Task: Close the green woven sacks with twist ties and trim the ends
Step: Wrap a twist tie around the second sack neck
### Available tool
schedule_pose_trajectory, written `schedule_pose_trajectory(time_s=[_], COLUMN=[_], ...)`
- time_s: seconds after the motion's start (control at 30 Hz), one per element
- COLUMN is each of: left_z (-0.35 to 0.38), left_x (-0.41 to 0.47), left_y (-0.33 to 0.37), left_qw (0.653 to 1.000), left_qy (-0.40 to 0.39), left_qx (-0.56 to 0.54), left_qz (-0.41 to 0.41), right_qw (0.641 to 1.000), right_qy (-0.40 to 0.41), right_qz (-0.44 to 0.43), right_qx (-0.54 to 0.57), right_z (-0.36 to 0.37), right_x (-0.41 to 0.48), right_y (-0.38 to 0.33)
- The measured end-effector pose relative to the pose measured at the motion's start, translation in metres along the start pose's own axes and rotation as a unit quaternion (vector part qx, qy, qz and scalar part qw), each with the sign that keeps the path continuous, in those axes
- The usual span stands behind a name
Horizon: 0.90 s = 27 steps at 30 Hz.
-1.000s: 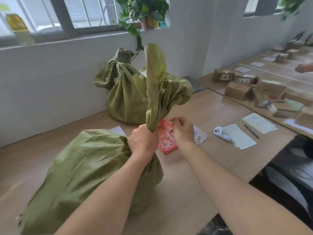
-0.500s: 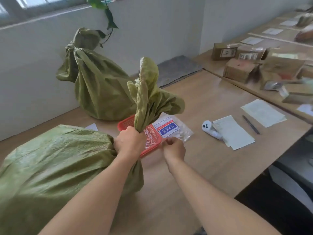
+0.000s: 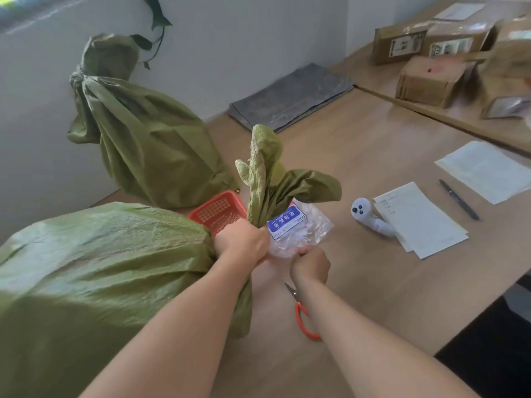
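Two green sacks sit on the desk (image 3: 373, 282): the far sack (image 3: 143, 145) looks cinched already, while the left grip (image 3: 242, 242) clenches the near sack (image 3: 100, 268) at its bunched neck. The right grip (image 3: 310, 267) is curled at the edge of the tie packet (image 3: 298, 228), and I cannot tell what it holds. The tying step seems in hand, so a tie must go round that neck next, and the scissors (image 3: 304, 314) lie near for trimming.

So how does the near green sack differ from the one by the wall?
The near sack has its neck bunched only in the left hand; the far sack is already cinched at the neck, with no hand on it. The near sack slumps low and wide; the far sack stands taller by the wall. Both are green woven material.
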<state>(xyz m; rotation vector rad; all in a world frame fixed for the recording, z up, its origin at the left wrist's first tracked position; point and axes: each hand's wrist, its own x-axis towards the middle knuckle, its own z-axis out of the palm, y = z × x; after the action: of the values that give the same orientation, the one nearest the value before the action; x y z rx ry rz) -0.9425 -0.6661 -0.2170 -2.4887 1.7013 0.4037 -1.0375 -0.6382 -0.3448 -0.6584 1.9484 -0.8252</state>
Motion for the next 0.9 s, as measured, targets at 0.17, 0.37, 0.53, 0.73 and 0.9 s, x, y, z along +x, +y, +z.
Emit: schedule_pose_trajectory(time_s=[0.17, 0.37, 0.53, 0.73, 0.9], left_z=[0.014, 0.018, 0.015, 0.011, -0.002], left_x=[0.014, 0.032, 0.04, 0.038, 0.033], left_y=[0.015, 0.011, 0.005, -0.002, -0.017], left_qw=[1.0, 0.999, 0.998, 0.995, 0.992], left_qy=[-0.017, -0.001, -0.002, -0.005, 0.008], left_qx=[0.014, -0.013, -0.041, -0.087, -0.118], left_qz=[-0.019, -0.035, -0.044, -0.049, -0.039], right_qw=[0.998, 0.981, 0.974, 0.98, 0.971], right_qy=[0.023, 0.023, 0.004, -0.006, 0.012], right_qz=[-0.017, -0.087, -0.104, -0.064, -0.075], right_qx=[-0.054, -0.174, -0.2, -0.188, -0.226], right_z=[0.01, 0.02, 0.026, 0.02, -0.001], right_x=[0.036, 0.064, 0.063, 0.054, 0.043], right_y=[0.015, 0.032, 0.037, 0.03, 0.027])
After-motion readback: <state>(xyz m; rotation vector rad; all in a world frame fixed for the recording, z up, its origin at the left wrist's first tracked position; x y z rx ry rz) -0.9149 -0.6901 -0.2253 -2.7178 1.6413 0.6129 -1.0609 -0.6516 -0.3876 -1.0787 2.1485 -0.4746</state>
